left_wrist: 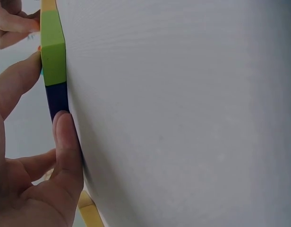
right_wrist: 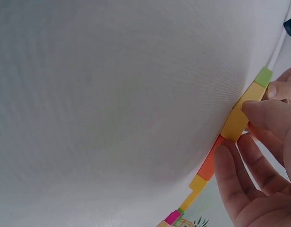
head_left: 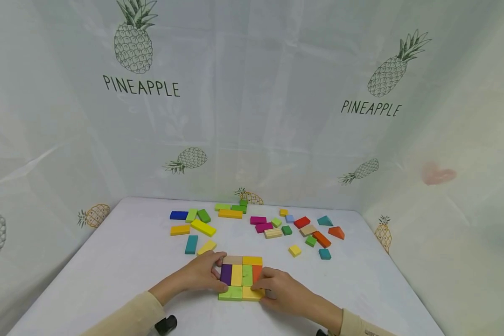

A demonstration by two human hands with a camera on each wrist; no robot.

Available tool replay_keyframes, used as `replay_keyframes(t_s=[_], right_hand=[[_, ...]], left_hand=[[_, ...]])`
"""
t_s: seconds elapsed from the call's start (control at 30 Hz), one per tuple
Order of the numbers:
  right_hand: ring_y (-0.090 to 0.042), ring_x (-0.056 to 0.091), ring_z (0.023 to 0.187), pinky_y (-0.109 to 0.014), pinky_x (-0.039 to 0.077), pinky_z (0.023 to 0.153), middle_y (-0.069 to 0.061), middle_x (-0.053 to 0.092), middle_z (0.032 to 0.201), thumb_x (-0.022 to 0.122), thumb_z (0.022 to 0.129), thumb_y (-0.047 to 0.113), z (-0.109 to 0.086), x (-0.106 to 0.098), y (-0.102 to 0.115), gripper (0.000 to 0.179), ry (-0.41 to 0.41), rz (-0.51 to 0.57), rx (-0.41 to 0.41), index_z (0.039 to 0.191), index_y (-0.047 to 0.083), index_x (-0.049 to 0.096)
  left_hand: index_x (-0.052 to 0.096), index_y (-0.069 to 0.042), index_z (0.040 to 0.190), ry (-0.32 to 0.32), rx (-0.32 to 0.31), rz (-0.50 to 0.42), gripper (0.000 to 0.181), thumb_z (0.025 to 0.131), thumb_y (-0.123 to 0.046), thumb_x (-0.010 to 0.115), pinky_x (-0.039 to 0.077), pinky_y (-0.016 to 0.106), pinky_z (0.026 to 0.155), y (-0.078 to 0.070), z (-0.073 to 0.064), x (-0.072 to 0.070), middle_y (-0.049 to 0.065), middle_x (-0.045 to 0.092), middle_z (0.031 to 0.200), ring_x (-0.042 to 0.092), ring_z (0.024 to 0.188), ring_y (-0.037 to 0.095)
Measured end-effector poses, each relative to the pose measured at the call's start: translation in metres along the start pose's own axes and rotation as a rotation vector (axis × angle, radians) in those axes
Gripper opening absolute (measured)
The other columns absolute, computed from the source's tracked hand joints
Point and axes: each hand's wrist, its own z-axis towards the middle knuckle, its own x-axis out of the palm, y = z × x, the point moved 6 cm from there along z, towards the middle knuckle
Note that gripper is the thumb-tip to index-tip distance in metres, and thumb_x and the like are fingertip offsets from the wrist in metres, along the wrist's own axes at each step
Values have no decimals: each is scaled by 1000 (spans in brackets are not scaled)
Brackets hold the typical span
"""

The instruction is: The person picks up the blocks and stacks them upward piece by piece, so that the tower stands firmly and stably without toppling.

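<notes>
Coloured wooden blocks lie edge to edge in a flat rectangle near the front of the table. My left hand (head_left: 202,271) is at its left side. Its thumb touches the corner of the bottom green block (left_wrist: 53,61), and a finger presses the side of the dark purple block (head_left: 226,275). At the lower right, my right hand (head_left: 283,291) pinches a yellow block (right_wrist: 238,113) beside that green one. Other right fingers rest by the orange block (right_wrist: 209,158). Along the far edge lie a plain wood block (head_left: 233,260) and another yellow one (head_left: 252,260).
Loose blocks lie behind the rectangle: a teal block (head_left: 191,244) and a blue block (head_left: 178,215) at left, magenta (head_left: 258,220) at centre, an orange triangle (head_left: 336,232) at right. A yellow block (head_left: 207,247) lies close behind the left hand. A pineapple-print curtain (head_left: 252,116) surrounds the table.
</notes>
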Motion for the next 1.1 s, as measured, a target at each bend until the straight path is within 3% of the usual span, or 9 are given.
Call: replay_keyframes(t_s=[0.4,0.67,0.83,1.0,1.1], right_hand=[[2,59,93,-14,56,87,12,66,107,84,93,19,0,-5,-5,28,8,38,-3,121,22,81],[-6,63,95,-20,59,83,6,69,107,81,96,18,5,-31,-21,24,-50,59,68,120,19,80],[-17,67,100,-23,60,82,-2,72,113,81,96,16,13,-50,-43,30,-128,15,95,126,13,77],[-24,67,114,-39,63,93,-5,73,124,82,94,14,27,-60,-75,35,-203,-65,114,128,10,75],[-27,66,117,-46,61,98,-8,71,125,82,94,13,36,-60,-96,36,-208,-86,165,129,9,74]], left_hand=[[50,-9,155,5,-1,-4,96,77,-37,97,59,29,83,-2,0,-2,0,56,118,63,93,12],[51,-9,155,1,-5,7,95,77,-38,97,59,30,83,-4,0,-2,0,55,116,62,92,12],[51,-9,155,2,-15,4,95,76,-38,97,60,33,84,-3,-2,-3,0,55,116,62,93,13],[50,-8,155,11,-16,-23,96,77,-37,97,60,34,84,-3,-3,-2,1,56,117,63,94,14],[49,-6,155,18,-5,-35,97,77,-35,97,59,32,83,-3,-3,-2,2,55,117,63,94,14]])
